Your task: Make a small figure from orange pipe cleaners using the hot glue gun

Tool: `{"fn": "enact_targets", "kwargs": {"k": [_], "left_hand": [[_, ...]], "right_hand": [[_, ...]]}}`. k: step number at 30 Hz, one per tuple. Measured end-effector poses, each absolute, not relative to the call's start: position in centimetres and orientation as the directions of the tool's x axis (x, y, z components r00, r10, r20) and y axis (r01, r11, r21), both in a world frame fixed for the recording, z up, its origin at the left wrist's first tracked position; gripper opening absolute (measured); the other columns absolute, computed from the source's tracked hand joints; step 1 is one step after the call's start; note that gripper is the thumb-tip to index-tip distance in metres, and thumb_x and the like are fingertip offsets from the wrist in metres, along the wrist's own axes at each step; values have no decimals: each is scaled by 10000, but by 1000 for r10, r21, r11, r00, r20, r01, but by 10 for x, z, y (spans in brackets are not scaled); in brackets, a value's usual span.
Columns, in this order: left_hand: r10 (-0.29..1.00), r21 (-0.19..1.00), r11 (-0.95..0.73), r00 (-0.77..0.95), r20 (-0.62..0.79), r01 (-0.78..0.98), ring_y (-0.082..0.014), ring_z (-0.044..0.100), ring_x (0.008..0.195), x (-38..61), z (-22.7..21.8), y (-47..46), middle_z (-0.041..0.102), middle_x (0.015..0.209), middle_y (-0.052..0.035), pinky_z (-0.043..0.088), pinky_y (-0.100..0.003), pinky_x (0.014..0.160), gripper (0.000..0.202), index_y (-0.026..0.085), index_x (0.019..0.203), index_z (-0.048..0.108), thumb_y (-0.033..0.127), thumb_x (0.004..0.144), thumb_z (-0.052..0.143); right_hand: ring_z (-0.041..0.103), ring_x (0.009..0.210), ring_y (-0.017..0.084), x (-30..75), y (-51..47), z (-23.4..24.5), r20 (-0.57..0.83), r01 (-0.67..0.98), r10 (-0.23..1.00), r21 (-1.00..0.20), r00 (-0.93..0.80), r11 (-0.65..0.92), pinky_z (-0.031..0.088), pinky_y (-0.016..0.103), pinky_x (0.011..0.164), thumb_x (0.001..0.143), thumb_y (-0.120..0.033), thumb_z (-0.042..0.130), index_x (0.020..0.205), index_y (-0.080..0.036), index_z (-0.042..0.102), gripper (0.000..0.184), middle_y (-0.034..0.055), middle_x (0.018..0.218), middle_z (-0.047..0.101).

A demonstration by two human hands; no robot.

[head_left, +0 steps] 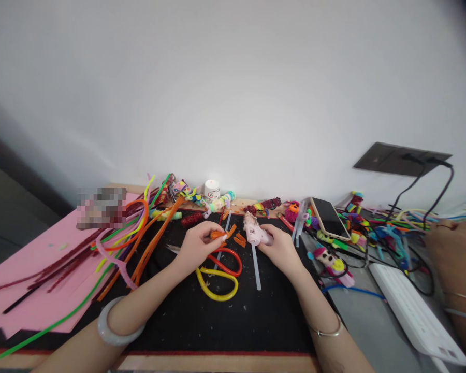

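Note:
In my left hand a short orange pipe-cleaner piece is pinched between thumb and fingers. My right hand is wrapped round a pale pink glue gun, and a clear glue stick sticks out of its back toward me. The gun's nozzle end points away, toward the wall. Small orange pipe-cleaner scraps lie on the black mat between my hands. Scissors with one red and one yellow handle rest under my left wrist, their blades partly hidden.
Long pipe cleaners spread over pink sheets at left. Small pipe-cleaner figures line the wall. A phone, a pink-hatted figure and a white power strip lie at right. Another person's hand is at the far right.

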State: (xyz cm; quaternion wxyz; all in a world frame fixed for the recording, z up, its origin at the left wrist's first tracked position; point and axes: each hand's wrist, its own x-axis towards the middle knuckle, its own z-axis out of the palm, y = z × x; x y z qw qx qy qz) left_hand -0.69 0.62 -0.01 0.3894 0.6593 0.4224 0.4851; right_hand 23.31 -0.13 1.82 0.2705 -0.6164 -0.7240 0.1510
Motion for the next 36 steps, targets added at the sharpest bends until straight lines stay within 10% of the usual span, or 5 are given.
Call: {"fn": "enact_targets", "kwargs": {"k": [36], "left_hand": [[945, 944, -294, 190, 265, 151, -231, 667, 953, -7, 4, 7, 699, 989, -87, 531, -370, 869, 179, 161, 935, 675, 257, 788, 640]], "right_hand": [[601, 687, 164, 228, -5, 26, 209, 658, 973, -719, -102, 224, 442, 237, 618, 781, -283, 583, 978, -169, 673, 245, 17, 804, 691]]}}
